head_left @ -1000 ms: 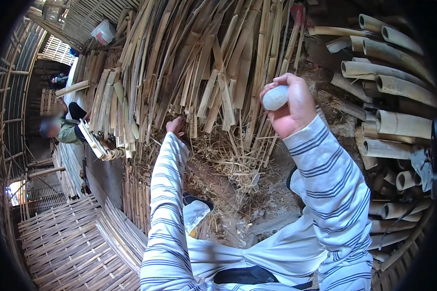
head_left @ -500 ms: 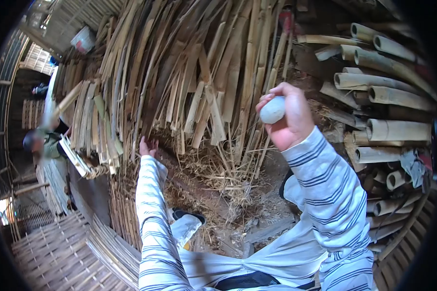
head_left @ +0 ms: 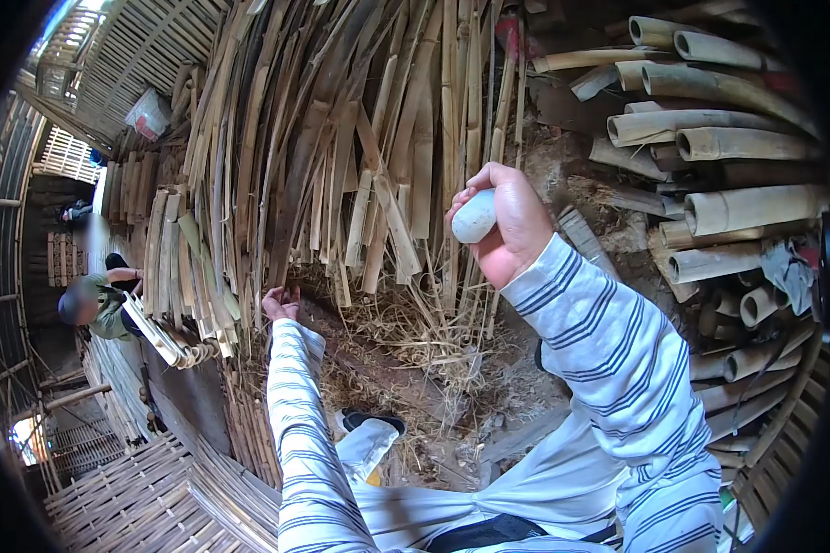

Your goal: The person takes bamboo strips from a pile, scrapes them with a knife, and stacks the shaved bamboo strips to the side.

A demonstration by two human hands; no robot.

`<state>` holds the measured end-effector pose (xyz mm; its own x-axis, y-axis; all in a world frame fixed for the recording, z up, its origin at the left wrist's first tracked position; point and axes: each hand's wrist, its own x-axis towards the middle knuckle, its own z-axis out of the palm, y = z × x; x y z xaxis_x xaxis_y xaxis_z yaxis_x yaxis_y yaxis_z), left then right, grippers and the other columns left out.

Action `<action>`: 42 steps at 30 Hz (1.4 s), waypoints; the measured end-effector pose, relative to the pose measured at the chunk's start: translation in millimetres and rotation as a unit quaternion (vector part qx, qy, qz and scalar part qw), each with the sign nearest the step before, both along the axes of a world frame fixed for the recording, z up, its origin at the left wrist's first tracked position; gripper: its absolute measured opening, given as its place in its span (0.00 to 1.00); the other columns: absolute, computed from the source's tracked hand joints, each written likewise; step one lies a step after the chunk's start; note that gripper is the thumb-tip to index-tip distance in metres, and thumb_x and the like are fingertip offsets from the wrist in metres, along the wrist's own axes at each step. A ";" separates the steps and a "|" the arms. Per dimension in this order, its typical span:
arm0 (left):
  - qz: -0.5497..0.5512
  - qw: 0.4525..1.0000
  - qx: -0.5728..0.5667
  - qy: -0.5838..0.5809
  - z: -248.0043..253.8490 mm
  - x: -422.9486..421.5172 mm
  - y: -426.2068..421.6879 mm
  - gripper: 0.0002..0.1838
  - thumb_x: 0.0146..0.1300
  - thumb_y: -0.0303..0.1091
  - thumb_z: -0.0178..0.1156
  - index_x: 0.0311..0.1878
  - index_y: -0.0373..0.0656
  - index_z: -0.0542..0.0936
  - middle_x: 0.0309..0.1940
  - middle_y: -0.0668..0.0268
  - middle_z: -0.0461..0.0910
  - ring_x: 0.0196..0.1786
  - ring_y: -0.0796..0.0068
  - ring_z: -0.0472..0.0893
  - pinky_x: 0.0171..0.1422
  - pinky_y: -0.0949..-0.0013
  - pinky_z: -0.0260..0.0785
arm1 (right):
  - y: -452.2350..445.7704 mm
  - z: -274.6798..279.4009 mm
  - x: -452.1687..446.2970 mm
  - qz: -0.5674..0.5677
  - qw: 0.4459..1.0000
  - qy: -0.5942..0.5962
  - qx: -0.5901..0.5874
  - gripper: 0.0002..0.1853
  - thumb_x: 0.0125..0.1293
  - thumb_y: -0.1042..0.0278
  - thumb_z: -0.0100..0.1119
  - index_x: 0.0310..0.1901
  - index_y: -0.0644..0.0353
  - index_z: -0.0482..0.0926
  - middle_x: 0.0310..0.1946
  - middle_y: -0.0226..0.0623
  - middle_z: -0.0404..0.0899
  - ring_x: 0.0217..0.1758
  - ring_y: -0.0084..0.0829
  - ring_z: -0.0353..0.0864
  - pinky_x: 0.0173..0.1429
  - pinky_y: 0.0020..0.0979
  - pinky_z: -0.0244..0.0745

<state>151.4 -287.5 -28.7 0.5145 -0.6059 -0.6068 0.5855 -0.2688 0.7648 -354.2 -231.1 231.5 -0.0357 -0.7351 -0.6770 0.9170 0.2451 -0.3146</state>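
My right hand [head_left: 512,221] is wrapped round a smooth, pale, egg-shaped stone [head_left: 475,217], held up above the straw-covered floor. Behind it lie the lower ends of long split bamboo strips [head_left: 397,221]. My left hand [head_left: 282,304] hovers palm up by the ends of darker strips, its fingers loosely curled and apart. Nothing shows in it. Dry bamboo shavings [head_left: 433,341] cover the ground between my two arms.
Cut bamboo tubes [head_left: 756,212] are stacked along the right side. At the left, a person [head_left: 111,309] sits beside a bundle of split bamboo slats [head_left: 171,258]. A woven bamboo panel [head_left: 138,493] lies at the lower left, and a white bucket [head_left: 149,115] stands at the upper left.
My right hand with the stone has shifted left in view. My left hand sits slightly lower, its fingers more curled. The whole scene has shifted a little as my head turned.
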 end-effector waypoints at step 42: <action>-0.226 0.958 0.090 0.153 29.1 -180.2 193.3 0.12 0.60 0.36 0.60 0.42 0.40 0.73 0.33 0.63 0.77 0.39 0.66 0.78 0.43 0.65 0.74 | 38.6 24.1 -14.4 0.035 0.999 -0.018 -0.001 0.01 0.53 0.69 0.48 0.28 0.53 0.69 0.26 0.32 0.70 0.29 0.30 0.73 0.33 0.33 0.73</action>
<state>-28.8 -94.3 0.4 0.0059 -0.5960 -0.8030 0.5670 -0.6594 0.4936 -368.6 -192.5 255.7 0.0400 -0.7369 -0.6748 0.9088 0.3076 -0.2821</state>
